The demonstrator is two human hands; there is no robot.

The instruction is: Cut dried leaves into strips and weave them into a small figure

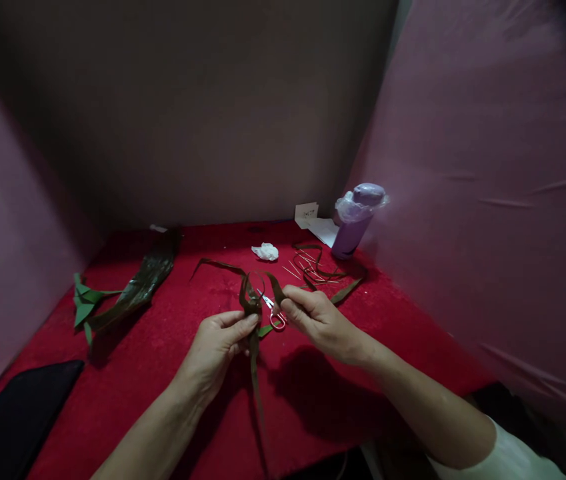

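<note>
Long dark-green leaf strips (251, 303) cross and loop between my hands, above the table. My left hand (217, 343) pinches them where they cross, thumb on top, and one narrow end hangs down below it. A curved strip end (276, 288) sits between the thumb and fingers of my right hand (317, 320), a little to the right. Just behind and below lie small scissors (277, 321) with red-and-white handles, partly hidden by my hands. A bright green leaf piece (269, 329) shows beside the scissors.
On the red cloth (163, 373), thin sticks (307, 268) and loose strips (347, 291) lie right. A purple bottle (351, 233) and crumpled white tissue (265, 252) stand behind. Left are a folded green leaf shape (85, 300), wide leaves (147, 280) and a black flat object (23, 417).
</note>
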